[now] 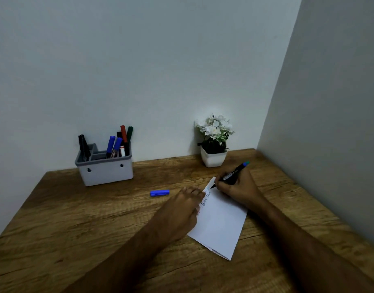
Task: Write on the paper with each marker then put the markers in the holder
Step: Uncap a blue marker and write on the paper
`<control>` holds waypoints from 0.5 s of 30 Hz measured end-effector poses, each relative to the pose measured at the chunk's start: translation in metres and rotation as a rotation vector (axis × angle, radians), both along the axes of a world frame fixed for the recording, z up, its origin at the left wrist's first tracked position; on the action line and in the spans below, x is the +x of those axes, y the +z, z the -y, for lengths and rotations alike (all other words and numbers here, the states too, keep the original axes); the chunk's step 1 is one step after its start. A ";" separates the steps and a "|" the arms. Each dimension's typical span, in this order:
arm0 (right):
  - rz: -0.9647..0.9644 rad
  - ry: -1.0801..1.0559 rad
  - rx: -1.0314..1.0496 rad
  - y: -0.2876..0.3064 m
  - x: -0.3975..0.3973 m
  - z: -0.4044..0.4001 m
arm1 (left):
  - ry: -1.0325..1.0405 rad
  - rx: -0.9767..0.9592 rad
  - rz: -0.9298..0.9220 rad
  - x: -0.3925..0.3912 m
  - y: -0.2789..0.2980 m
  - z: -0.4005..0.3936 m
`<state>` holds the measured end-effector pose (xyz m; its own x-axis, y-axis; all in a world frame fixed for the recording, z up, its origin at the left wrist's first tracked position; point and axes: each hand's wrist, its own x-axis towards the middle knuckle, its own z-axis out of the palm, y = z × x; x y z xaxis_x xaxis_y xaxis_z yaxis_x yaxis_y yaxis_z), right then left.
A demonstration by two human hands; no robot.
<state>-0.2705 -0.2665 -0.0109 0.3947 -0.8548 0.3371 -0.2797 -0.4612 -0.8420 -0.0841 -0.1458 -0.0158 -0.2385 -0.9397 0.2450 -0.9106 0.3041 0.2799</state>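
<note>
The right hand (234, 190) grips a marker (231, 175), its tip on the far edge of the paper (221, 220), probably to write. The left hand (185, 208) lies flat with straight fingers on the paper's left side, likely so it does not slide. Left of the paper lies a blue cap (160, 193); farther left stands the holder (105, 168) with markers. The written words are too small to read.
</note>
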 end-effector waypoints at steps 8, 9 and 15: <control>0.050 -0.025 0.070 -0.004 0.000 0.003 | -0.014 0.051 0.103 0.000 0.002 -0.004; 0.050 -0.024 0.071 -0.004 0.000 0.002 | -0.016 0.062 0.097 0.000 0.001 -0.004; 0.024 -0.026 0.047 -0.002 0.001 0.001 | -0.011 0.107 0.088 0.002 -0.002 -0.002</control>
